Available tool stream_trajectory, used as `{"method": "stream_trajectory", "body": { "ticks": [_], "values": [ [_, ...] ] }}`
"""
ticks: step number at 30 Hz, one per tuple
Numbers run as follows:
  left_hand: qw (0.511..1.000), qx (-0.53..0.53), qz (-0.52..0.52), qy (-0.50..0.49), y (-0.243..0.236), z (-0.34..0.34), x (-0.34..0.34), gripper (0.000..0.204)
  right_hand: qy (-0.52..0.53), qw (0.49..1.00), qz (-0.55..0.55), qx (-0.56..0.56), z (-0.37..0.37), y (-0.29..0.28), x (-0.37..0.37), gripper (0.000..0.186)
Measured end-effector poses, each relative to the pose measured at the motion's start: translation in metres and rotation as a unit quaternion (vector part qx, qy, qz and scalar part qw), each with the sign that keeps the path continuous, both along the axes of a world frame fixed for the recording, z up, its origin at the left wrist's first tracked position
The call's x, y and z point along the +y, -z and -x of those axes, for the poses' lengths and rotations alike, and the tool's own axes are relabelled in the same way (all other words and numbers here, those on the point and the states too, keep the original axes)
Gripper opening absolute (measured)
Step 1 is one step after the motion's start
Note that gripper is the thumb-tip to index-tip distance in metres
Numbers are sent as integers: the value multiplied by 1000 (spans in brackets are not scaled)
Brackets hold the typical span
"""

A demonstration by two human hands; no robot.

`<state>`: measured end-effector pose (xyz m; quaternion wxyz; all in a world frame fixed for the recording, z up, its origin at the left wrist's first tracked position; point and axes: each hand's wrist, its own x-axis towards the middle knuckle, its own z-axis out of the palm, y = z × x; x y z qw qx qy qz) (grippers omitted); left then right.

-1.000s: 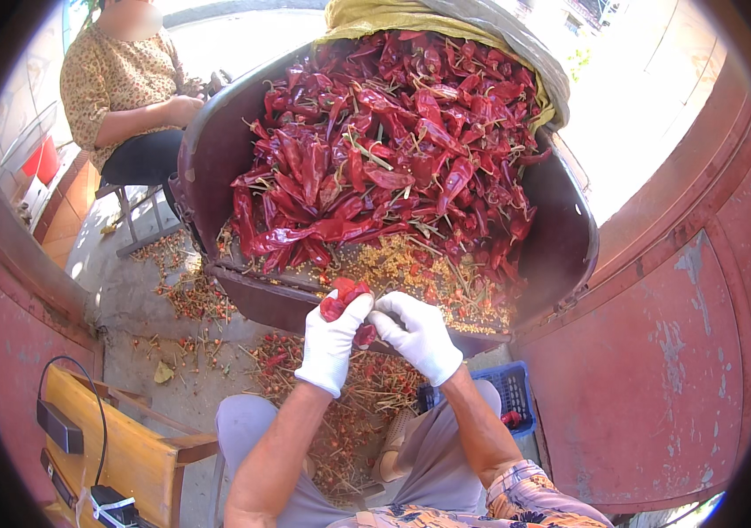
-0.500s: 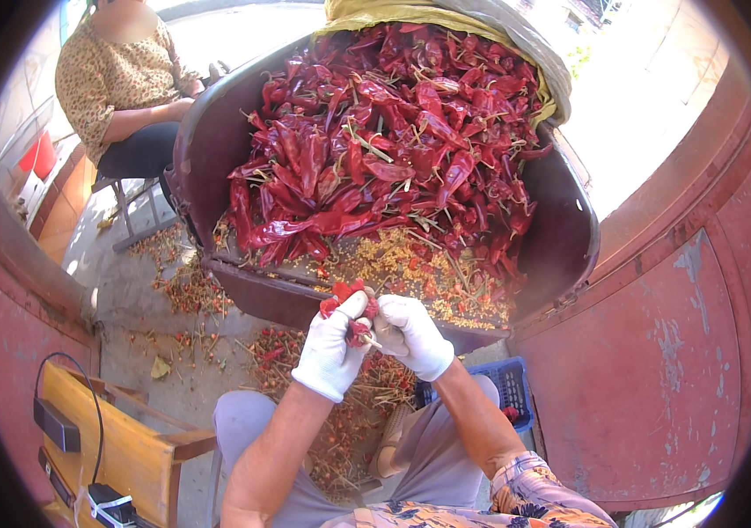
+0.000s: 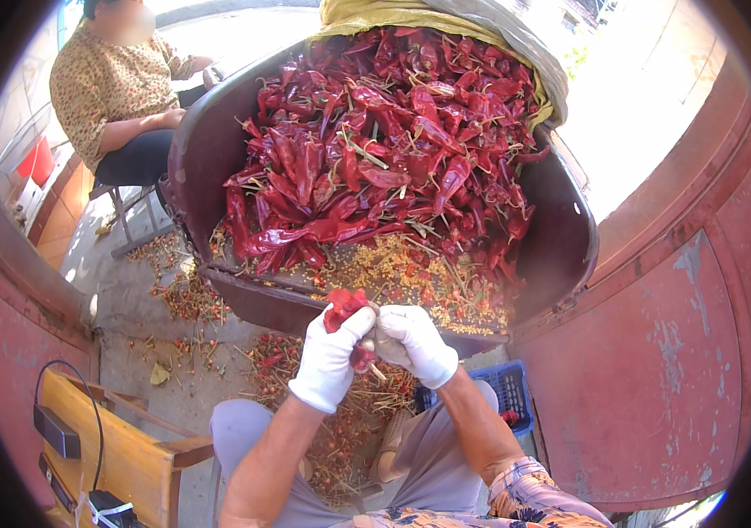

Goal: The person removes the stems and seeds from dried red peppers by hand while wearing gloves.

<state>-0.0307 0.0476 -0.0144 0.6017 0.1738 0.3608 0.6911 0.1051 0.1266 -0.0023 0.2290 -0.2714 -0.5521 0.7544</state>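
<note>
In my white-gloved left hand (image 3: 329,356), dried red chili peppers (image 3: 345,308) are pinched, their red skin bulging above the thumb. Below those fingers pokes a darker red piece with a pale stem (image 3: 378,373). My right hand (image 3: 417,345), also in a white glove, is closed with its fingertips pressed against the left ones at the chili. The exact spot they pinch is hidden between the gloves. Both hands are just in front of a dark red metal cart bed (image 3: 270,297) heaped with dried red chilies (image 3: 375,150).
Yellow seeds (image 3: 393,268) lie along the cart's front. Stems and scraps (image 3: 340,449) litter the floor. A blue plastic crate (image 3: 516,396) stands by my right knee, a wooden stool (image 3: 129,440) at left. Another person (image 3: 124,97) sits at far left. Red metal panels (image 3: 648,352) flank me.
My hands have drawn slightly nearer to me, and the right fingertips have closed in against the left ones. The seated person has shifted a little; the view has moved slightly.
</note>
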Motion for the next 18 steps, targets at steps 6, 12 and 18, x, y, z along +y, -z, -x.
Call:
{"method": "stream_trajectory", "body": {
  "ticks": [6,12,18],
  "values": [
    [996,-93,6,-17,-2,-4,1,13,-62,957,225,171,6,19,3,35],
    [989,-136,22,-44,4,-6,-1,13,-79,927,301,207,10,26,2,38],
    [991,-117,28,-62,2,-7,0,13,-56,918,329,216,12,25,0,38]
  ]
}}
